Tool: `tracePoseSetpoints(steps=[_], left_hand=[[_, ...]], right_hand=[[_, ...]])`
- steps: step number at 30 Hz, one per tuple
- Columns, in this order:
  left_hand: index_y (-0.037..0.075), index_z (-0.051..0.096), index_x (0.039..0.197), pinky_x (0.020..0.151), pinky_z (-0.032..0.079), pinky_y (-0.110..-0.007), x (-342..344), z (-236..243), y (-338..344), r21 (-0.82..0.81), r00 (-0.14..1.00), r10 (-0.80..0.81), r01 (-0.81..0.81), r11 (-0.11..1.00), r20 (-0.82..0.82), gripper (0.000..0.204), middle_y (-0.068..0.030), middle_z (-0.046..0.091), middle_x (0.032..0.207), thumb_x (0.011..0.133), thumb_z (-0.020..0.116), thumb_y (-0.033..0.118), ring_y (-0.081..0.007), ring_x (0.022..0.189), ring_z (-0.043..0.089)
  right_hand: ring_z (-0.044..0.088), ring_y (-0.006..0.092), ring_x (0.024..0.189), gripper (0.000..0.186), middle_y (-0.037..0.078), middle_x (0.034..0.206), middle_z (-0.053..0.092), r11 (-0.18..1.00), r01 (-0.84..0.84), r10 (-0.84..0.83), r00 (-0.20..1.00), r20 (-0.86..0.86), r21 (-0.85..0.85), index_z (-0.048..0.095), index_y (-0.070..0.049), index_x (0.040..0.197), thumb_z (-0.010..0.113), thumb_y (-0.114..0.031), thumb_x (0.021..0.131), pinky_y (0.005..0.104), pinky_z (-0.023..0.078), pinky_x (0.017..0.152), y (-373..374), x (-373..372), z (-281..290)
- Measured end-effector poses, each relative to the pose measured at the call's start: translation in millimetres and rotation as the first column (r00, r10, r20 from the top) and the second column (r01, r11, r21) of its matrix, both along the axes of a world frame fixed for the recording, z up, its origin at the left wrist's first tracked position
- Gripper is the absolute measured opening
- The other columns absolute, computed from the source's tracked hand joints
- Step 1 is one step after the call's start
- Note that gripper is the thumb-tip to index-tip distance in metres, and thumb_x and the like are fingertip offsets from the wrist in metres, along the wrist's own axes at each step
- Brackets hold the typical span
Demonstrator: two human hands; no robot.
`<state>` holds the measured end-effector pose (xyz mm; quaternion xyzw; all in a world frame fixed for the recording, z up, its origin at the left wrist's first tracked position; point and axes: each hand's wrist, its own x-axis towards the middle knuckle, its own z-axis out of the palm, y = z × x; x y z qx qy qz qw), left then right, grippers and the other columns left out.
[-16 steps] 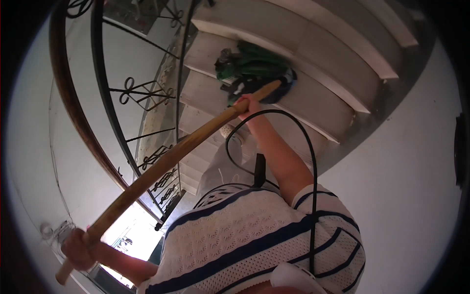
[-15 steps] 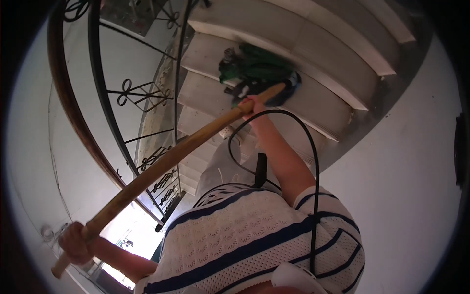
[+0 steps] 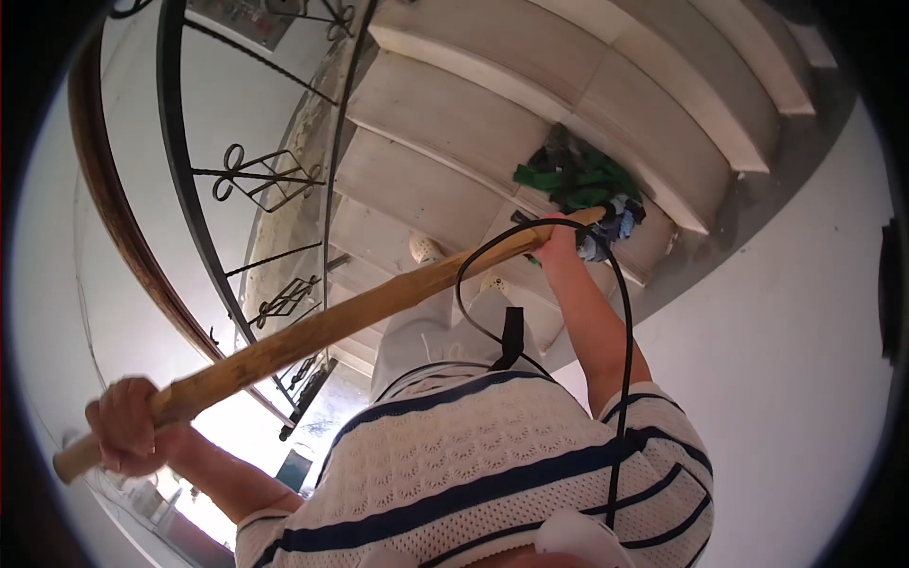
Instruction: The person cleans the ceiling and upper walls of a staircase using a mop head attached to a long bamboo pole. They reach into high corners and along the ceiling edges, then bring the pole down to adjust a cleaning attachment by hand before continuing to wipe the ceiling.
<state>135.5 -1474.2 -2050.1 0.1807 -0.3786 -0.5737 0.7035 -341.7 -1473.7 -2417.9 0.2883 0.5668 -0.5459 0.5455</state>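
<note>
A rag mop lies diagonally before me, its long wooden handle (image 3: 350, 317) crossing from lower left to upper right. My left hand (image 3: 128, 426) is wrapped round the handle near its top end. Lower down the pole, close to the rags, my right hand (image 3: 559, 241) grips it, partly hidden by a black cable. The mop head (image 3: 592, 180), made of green, dark grey and pale blue cloth strips, rests on a stair step toward the right wall.
Pale stone steps (image 3: 445, 104) curve upward ahead. On the left runs a black iron railing (image 3: 175, 142) with a brown handrail (image 3: 90, 170). A white wall (image 3: 757, 379) bounds the right. The black cable (image 3: 620, 312) loops in front of me. My light shoes (image 3: 424, 248) stand on a lower step.
The mop head has swept right across the steps toward the wall, and my right hand has gone right with it. My left hand has shifted slightly left and up.
</note>
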Motion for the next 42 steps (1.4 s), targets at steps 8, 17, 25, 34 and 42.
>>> tracePoseSetpoints(steps=[8, 17, 25, 34, 42], left_hand=[[0.011, 0.034, 0.062, 0.058, 0.03, -0.026, 68, 60, 139, -0.009, 0.858, 0.442, -0.456, 0.89, 0.263, 0.011, 0.0005, 0.032, 0.047, 0.071, 0.04, 0.01, -0.0111, 0.046, 0.035], [0.013, 0.025, 0.05, 0.061, 0.032, -0.025, 72, 113, 238, -0.176, 0.769, 0.638, -0.622, 0.763, 0.049, 0.027, 0.0015, 0.024, 0.045, 0.06, 0.051, 0.015, -0.0149, 0.041, 0.037], [0.017, 0.025, 0.052, 0.06, 0.033, -0.03, 74, 118, 223, -0.196, 0.444, 0.84, -0.835, 0.514, 0.313, 0.027, 0.002, 0.027, 0.046, 0.065, 0.048, 0.013, -0.013, 0.04, 0.032], [0.011, 0.035, 0.064, 0.059, 0.033, -0.033, 161, 80, 83, -0.081, 0.875, 0.379, -0.372, 0.925, 0.301, 0.019, 0.0051, 0.033, 0.045, 0.076, 0.045, 0.021, -0.0125, 0.046, 0.036], [0.014, 0.033, 0.056, 0.042, 0.032, -0.02, 57, -27, -179, -0.08, 0.922, -0.364, 0.376, 0.923, 0.133, 0.027, 0.007, 0.035, 0.042, 0.072, 0.054, 0.023, -0.0055, 0.033, 0.032]], right_hand=[[0.048, 0.0249, 0.057, 0.012, 0.009, 0.059, 0.046, 0.947, -0.317, 0.301, 0.934, 0.191, 0.059, 0.042, -0.008, 0.061, 0.051, -0.011, 0.069, 0.0427, 0.044, 0.058, -48, 89, -15], [0.048, 0.0226, 0.058, 0.018, 0.009, 0.07, 0.044, 0.873, -0.354, 0.458, 0.831, 0.315, -0.335, 0.039, -0.006, 0.083, 0.051, 0.001, 0.072, 0.0368, 0.043, 0.048, -147, 263, 27], [0.055, 0.023, 0.065, 0.015, 0.01, 0.073, 0.05, 0.899, -0.332, 0.43, 0.795, 0.428, -0.285, 0.044, -0.003, 0.085, 0.056, -0.005, 0.077, 0.0362, 0.052, 0.059, -82, 276, 45], [0.055, 0.0246, 0.068, 0.016, 0.013, 0.074, 0.052, 0.977, -0.039, 0.12, 0.913, 0.39, -0.209, 0.046, -0.002, 0.084, 0.057, -0.008, 0.074, 0.0353, 0.049, 0.063, -86, 223, -28], [0.053, 0.0227, 0.069, 0.01, 0.008, 0.072, 0.053, 0.87, 0.424, -0.374, 0.9, 0.224, -0.25, 0.049, -0.005, 0.078, 0.053, -0.013, 0.078, 0.0327, 0.047, 0.067, 5, 80, -50]])
